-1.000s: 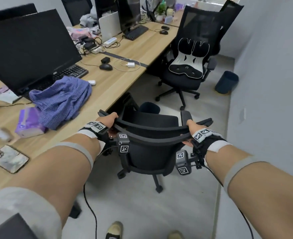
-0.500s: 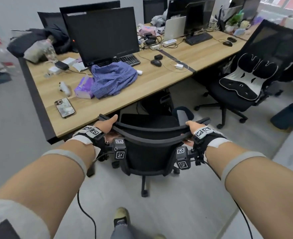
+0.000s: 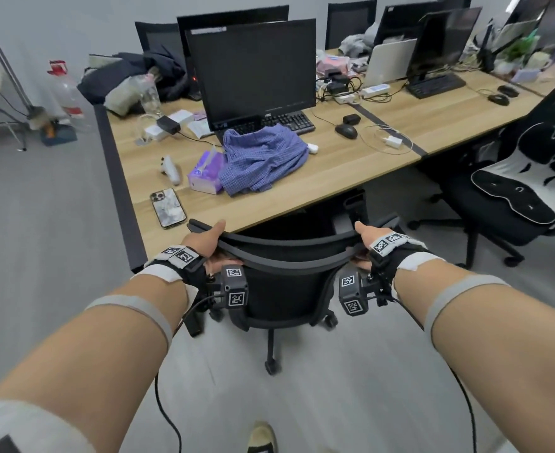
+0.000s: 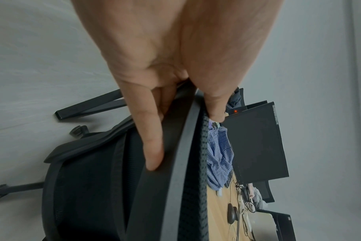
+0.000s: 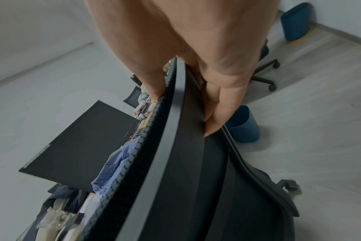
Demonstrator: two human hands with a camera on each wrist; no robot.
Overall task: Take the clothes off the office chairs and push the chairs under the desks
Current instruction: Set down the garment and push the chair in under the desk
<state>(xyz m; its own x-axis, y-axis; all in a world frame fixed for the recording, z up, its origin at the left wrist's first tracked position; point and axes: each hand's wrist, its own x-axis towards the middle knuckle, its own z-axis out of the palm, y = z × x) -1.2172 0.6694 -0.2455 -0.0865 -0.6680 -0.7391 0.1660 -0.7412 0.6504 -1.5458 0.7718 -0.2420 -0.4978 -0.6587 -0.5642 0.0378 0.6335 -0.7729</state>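
Black mesh and plastic are forming the backrest of the office chair (image 3: 286, 253), and both hands are gripping its top rail. The left hand (image 3: 205, 245) is wrapping the left end, thumb on the desk side and fingers (image 4: 153, 146) lying down the rear face. The right hand (image 3: 369, 238) is clamping the right end the same way, fingers (image 5: 218, 114) curling behind the rail.

Compared with one second ago, the chair is now standing square to the wooden desk (image 3: 302, 188) rather than at an angle beside it, and its seat is passing beneath the desk edge. No clothing is lying on this chair; the blue checked shirt (image 3: 263, 158) is resting on the desktop in front of the monitor (image 3: 253, 70). Judged from this, the push on this chair is nearing completion.

Clearances:
- The backrest top is sitting just beside the desk's front edge, so little forward travel is remaining.
- The dark end panel (image 3: 119, 191) of the desk is standing to the left of the left hand; drifting left is risking contact there.
- The second office chair (image 3: 511, 197), carrying a black-and-white cushion, is standing well apart to the right, still clear of its desk.
- Open grey floor (image 3: 40, 256) is lying behind and to the left for stepping back.
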